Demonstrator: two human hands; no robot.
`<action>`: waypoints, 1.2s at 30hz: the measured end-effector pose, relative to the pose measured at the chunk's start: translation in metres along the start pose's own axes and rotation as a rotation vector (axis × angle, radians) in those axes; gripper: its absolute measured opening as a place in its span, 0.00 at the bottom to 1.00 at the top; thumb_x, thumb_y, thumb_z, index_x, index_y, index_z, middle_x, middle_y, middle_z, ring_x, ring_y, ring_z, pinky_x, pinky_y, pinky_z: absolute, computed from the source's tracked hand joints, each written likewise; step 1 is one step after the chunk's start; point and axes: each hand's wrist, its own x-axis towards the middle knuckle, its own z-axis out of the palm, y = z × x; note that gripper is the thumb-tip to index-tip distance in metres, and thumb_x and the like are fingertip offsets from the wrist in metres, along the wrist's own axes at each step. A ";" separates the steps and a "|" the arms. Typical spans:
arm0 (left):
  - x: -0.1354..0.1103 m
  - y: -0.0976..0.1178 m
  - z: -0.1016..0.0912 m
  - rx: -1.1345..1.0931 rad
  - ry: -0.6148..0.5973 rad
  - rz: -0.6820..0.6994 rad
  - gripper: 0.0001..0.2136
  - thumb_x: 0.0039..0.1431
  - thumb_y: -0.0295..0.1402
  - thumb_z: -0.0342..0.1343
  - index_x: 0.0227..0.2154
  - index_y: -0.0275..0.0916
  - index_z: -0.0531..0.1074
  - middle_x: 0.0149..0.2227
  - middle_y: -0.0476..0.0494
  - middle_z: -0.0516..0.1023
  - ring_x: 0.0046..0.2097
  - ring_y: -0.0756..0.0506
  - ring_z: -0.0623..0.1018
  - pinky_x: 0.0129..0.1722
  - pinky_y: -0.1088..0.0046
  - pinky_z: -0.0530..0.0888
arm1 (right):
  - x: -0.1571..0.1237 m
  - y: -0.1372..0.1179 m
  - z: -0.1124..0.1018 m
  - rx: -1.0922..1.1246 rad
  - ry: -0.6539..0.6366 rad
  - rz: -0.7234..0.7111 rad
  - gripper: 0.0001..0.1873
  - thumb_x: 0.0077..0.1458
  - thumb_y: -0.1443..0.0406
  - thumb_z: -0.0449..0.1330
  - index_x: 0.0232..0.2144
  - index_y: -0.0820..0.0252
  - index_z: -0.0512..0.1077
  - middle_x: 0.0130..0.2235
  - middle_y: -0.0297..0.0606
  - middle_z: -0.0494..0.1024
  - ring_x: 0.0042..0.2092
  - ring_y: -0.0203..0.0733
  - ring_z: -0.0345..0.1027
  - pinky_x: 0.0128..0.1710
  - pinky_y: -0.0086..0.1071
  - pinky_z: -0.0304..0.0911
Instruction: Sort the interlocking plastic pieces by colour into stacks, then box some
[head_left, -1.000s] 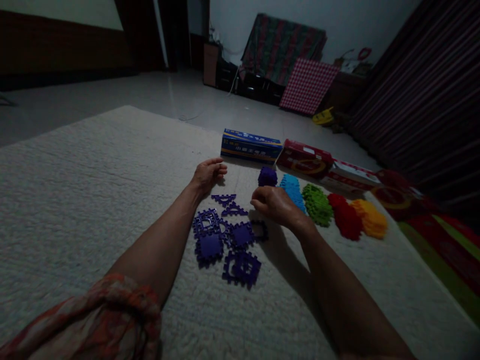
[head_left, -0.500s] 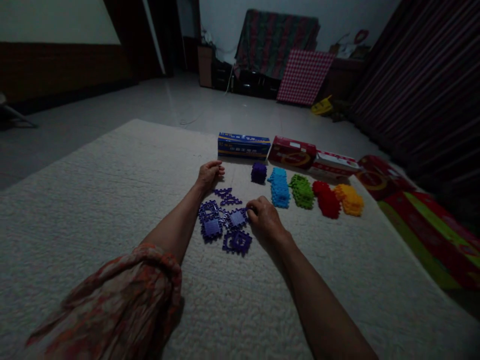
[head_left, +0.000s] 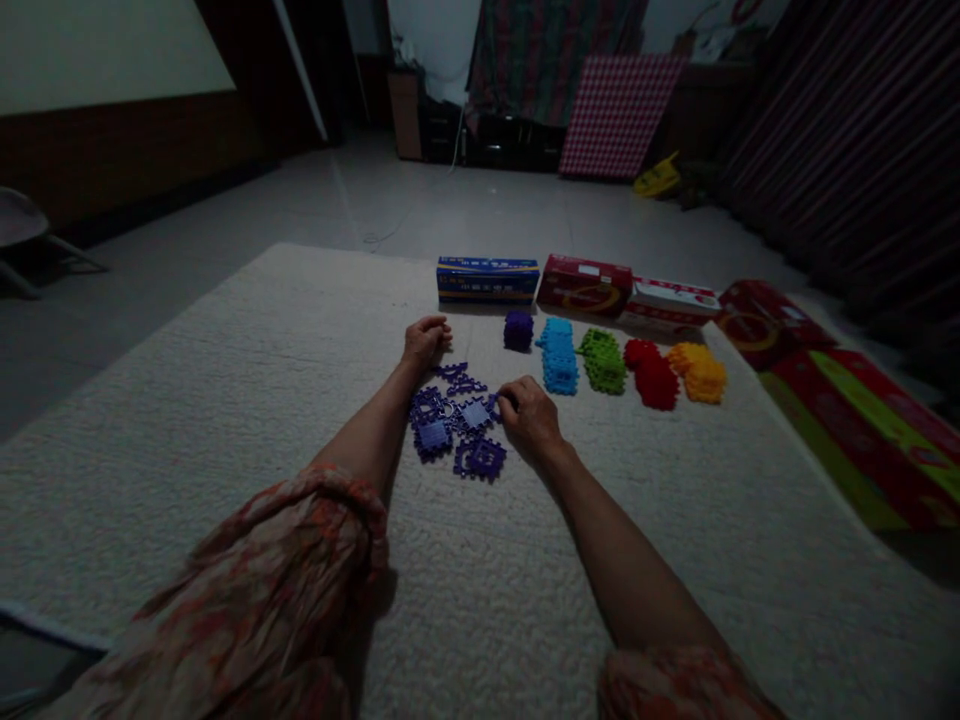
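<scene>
Several flat purple puzzle tiles (head_left: 459,432) lie spread on a cream shaggy rug (head_left: 225,400) between my forearms. My right hand (head_left: 529,417) rests on the rug with its fingers curled, the fingertips touching the right edge of the tiles. My left hand (head_left: 425,338) lies just beyond the tiles in a loose fist, and I see nothing in it. Farther back stands a row of stacked pieces: purple (head_left: 518,330), blue (head_left: 559,356), green (head_left: 601,360), red (head_left: 654,372) and yellow (head_left: 699,371).
A blue box (head_left: 487,279), a red box (head_left: 584,285) and a white-and-red box (head_left: 667,299) line the rug's far edge. A red and green mat (head_left: 862,430) lies at the right. Bare floor, dark furniture and a checked panel (head_left: 615,115) stand behind.
The view has pulled back and tilted down, so the hands look smaller. My right hand came down from above the tiles to their right edge. My left hand has stayed put.
</scene>
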 end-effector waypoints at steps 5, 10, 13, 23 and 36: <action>0.001 0.001 -0.003 -0.062 -0.027 0.009 0.15 0.41 0.26 0.58 0.37 0.35 0.74 0.30 0.47 0.77 0.28 0.50 0.76 0.25 0.76 0.73 | -0.001 0.000 0.000 0.018 0.012 -0.009 0.06 0.59 0.68 0.58 0.35 0.57 0.76 0.39 0.40 0.75 0.42 0.43 0.69 0.42 0.34 0.62; -0.001 0.004 -0.003 -0.050 -0.048 -0.002 0.14 0.43 0.24 0.57 0.36 0.34 0.74 0.30 0.45 0.77 0.28 0.51 0.76 0.24 0.77 0.71 | -0.001 0.001 0.001 0.020 0.003 -0.043 0.06 0.58 0.69 0.59 0.34 0.56 0.75 0.38 0.39 0.75 0.42 0.43 0.69 0.41 0.34 0.62; -0.002 0.007 0.000 -0.036 -0.063 -0.022 0.13 0.44 0.23 0.56 0.36 0.34 0.74 0.30 0.45 0.77 0.28 0.50 0.76 0.24 0.76 0.72 | 0.001 0.002 0.001 0.031 0.007 -0.068 0.05 0.59 0.68 0.58 0.35 0.56 0.75 0.38 0.39 0.75 0.42 0.43 0.69 0.42 0.35 0.63; 0.001 0.011 0.003 -0.018 -0.068 -0.060 0.13 0.44 0.23 0.56 0.37 0.34 0.74 0.29 0.46 0.77 0.27 0.51 0.76 0.25 0.76 0.72 | 0.005 0.005 0.002 0.137 0.084 -0.054 0.05 0.60 0.68 0.57 0.36 0.56 0.73 0.39 0.41 0.75 0.43 0.44 0.70 0.44 0.36 0.64; 0.000 0.012 0.003 -0.015 -0.055 -0.067 0.13 0.44 0.23 0.59 0.37 0.34 0.74 0.29 0.45 0.77 0.27 0.51 0.76 0.24 0.76 0.72 | 0.009 0.011 0.008 0.234 0.197 -0.063 0.13 0.56 0.73 0.52 0.39 0.57 0.72 0.40 0.42 0.75 0.44 0.45 0.70 0.46 0.37 0.65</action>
